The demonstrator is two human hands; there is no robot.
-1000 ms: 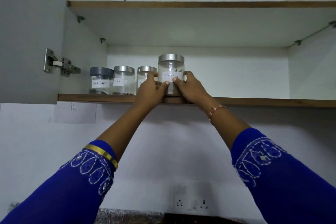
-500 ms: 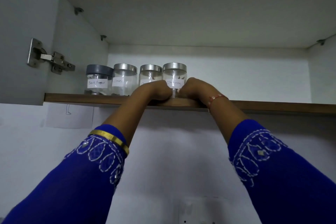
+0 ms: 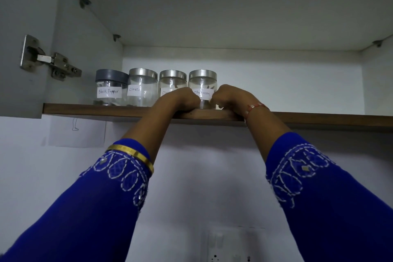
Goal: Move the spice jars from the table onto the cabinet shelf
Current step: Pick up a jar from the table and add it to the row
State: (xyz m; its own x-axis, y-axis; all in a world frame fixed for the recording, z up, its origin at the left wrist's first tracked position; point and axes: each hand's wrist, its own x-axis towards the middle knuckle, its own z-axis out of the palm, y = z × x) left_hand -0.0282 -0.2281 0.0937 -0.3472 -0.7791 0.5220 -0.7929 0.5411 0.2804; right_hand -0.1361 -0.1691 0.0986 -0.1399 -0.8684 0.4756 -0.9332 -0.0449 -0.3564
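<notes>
Now the cinnamon jar (image 3: 202, 89) sits deeper, hands (image 3: 185, 100) lower.

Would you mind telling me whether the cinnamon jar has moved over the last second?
Yes. The cinnamon jar has gone back into the shelf, from its front edge into line with the three other jars, now beside the third jar.

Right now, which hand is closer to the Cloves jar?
Left. The left hand is two jars right of the Cloves jar; the right hand is farther right, beyond the Cinnamon jar.
</notes>
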